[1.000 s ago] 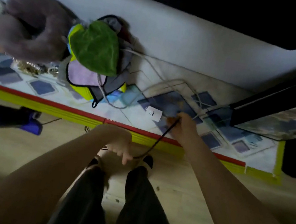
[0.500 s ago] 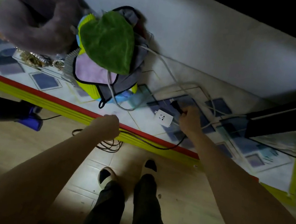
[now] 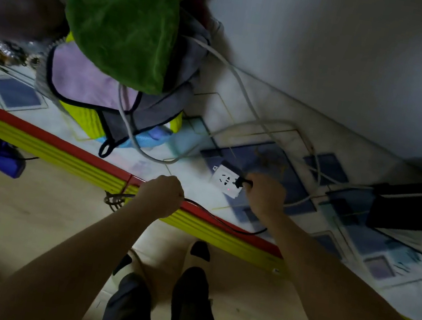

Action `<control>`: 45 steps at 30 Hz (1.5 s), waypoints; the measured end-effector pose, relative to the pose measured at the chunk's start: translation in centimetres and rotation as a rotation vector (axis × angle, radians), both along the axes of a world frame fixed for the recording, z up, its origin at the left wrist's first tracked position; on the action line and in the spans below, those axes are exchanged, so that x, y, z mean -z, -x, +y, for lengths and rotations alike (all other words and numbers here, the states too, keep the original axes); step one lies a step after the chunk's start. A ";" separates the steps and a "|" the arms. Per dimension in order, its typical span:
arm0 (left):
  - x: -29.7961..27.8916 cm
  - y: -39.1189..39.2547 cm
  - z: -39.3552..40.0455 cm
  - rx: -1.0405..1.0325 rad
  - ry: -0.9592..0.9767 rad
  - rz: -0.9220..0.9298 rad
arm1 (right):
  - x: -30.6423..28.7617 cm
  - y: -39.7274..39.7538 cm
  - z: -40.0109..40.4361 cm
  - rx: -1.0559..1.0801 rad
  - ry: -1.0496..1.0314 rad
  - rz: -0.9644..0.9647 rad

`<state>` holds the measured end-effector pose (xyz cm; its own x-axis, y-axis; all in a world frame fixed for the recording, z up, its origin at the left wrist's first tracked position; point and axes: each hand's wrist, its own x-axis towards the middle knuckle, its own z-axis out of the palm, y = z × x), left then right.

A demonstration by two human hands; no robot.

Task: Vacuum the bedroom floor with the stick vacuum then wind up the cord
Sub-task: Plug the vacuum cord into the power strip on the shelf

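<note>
Pinching the black plug [image 3: 242,183] at the white socket [image 3: 224,180] mid-frame with my right hand [image 3: 265,194], my left hand [image 3: 161,196] fisted round the cord [image 3: 222,221], I judged seating or pulling it came next

Bare forearms, dark trousers [image 3: 188,311], pale slippers [image 3: 198,252] with black toes.

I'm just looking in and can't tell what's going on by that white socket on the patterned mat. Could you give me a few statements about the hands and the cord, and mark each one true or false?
1. The right hand holds the black plug at the white socket. True.
2. The left hand is flat on the floor, holding nothing. False: it grips the black cord.
3. A small red light shows on the socket. True.
4. The green leaf-shaped cushion lies on the wooden floor beside the feet. False: it sits on a pile of cloths near the wall.
</note>
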<state>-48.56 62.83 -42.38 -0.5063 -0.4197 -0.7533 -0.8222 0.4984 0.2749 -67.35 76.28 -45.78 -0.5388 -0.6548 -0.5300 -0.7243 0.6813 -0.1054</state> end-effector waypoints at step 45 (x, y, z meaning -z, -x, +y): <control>6.8 0.4 0.1 -0.278 -0.144 0.217 | 5.0 -0.2 -2.5 -0.399 -0.168 0.042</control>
<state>-48.92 62.94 -49.14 -0.5418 -0.4611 -0.7028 -0.8359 0.2077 0.5082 -67.15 73.75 -50.76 -0.2839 -0.7228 -0.6300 -0.9359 0.3519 0.0181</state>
